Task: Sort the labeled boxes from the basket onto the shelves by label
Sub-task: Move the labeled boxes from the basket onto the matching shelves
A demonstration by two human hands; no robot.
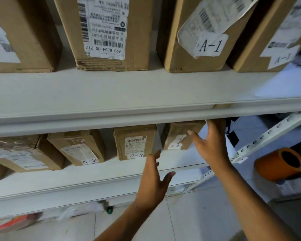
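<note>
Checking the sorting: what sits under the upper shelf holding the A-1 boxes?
Under the upper shelf a row of boxes stands on the lower shelf; two labels read A-2. The shelf edge hides their tops.

Both bare forearms reach up and forward from the bottom edge of the view, converging slightly. The left hand [153,180] is held edge-on with its palm facing right, fingers [155,157] straight and together, thumb spread out to the right. The right hand [214,145] sits higher and further forward, palm facing left, fingers extended upward and relaxed, thumb pointing left. The two palms face each other, well apart, gripping nothing.
</note>
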